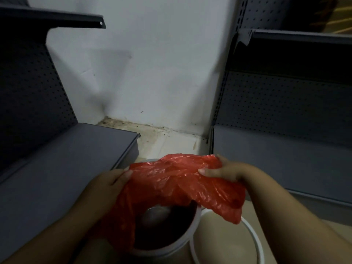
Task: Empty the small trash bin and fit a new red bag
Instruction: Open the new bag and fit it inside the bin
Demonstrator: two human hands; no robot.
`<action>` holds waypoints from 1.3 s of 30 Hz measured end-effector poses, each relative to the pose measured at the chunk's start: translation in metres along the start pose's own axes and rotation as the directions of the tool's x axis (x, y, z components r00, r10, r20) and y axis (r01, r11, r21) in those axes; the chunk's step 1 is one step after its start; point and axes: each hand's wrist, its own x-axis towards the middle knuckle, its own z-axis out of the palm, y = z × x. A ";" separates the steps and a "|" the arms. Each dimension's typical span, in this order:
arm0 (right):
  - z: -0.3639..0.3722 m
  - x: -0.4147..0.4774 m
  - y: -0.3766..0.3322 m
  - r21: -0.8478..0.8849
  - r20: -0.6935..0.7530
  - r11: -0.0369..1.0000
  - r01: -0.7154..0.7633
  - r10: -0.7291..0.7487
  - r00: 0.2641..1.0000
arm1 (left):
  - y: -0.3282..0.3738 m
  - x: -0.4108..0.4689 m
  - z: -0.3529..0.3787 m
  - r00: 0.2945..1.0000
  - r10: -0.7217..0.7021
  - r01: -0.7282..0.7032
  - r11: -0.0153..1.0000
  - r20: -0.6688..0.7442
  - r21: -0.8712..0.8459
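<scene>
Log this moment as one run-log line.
step: fitting red bag | left hand: gripping bag edge | right hand: gripping bag edge | bin: bag over near-left rim only | white ring: beside bin

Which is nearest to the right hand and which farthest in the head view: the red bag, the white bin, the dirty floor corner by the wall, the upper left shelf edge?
From the right hand:
1. Red bag, in its grip.
2. White bin, just below, to the left.
3. Floor corner, beyond, against the wall.
4. Upper shelf edge, far top left.
</scene>
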 end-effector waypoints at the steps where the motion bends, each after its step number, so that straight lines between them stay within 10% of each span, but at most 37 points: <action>1: 0.004 0.002 0.004 0.045 0.026 0.999 -0.006 0.005 1.000 | -0.001 0.000 0.001 1.000 0.007 -0.007 1.000 0.002 0.001; 9: 0.021 0.000 -0.012 0.205 -0.072 0.956 0.211 -0.200 0.977 | -0.022 0.002 0.001 1.000 0.001 -0.002 0.999 0.017 0.044; 17: 0.081 0.000 -0.064 -0.402 0.039 0.858 0.319 -0.332 0.942 | -0.048 0.006 -0.005 0.999 0.047 -0.051 0.981 0.027 0.189; 25: 0.113 0.001 -0.063 -0.706 0.232 0.673 0.221 -0.076 0.970 | -0.061 0.005 0.000 0.993 0.015 -0.039 0.976 0.116 0.214; 32: 0.104 0.013 -0.066 -0.386 -0.246 0.818 0.426 -0.537 0.807 | -0.057 0.002 0.022 0.986 0.047 -0.074 0.983 0.157 0.169; 39: 0.137 0.020 -0.054 -0.194 0.085 0.913 0.358 -0.348 0.934 | -0.059 0.005 0.032 0.940 -0.043 -0.053 0.961 0.338 0.271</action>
